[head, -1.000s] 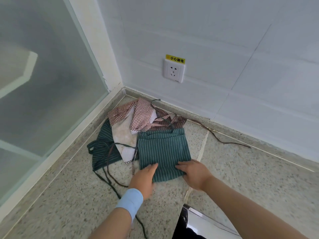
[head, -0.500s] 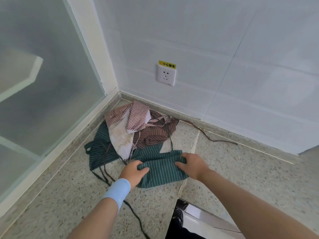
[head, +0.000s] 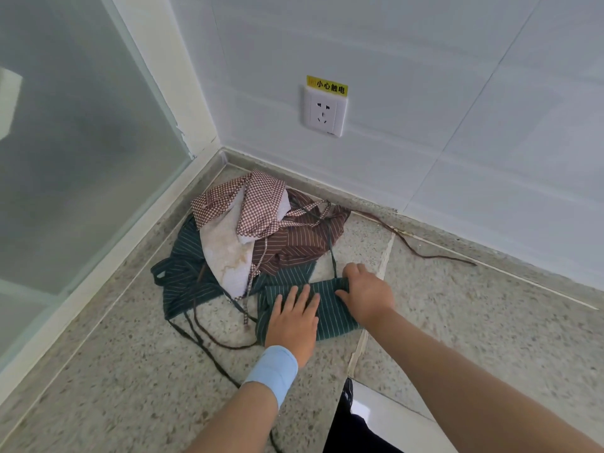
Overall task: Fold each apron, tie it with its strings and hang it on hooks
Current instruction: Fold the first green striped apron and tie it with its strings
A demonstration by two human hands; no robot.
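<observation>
A green striped apron lies folded into a small bundle on the speckled floor. My left hand, with a light blue wristband, presses flat on it with straight fingers. My right hand grips the bundle's right end, thumb on the cloth and fingers curled over its far edge. A thin dark string runs up from under my right hand. Behind lies a heap: a red checked apron, a brown striped apron and another green striped apron.
The heap sits in a corner between a frosted glass panel on the left and a white tiled wall with a socket. A long brown string trails right along the wall's foot. Dark strings loop on the floor near my left arm.
The green apron went from a wide flat rectangle to a narrow folded bundle. My left hand moved from gripping its left edge to pressing flat on top; my right hand stayed at the right end.
</observation>
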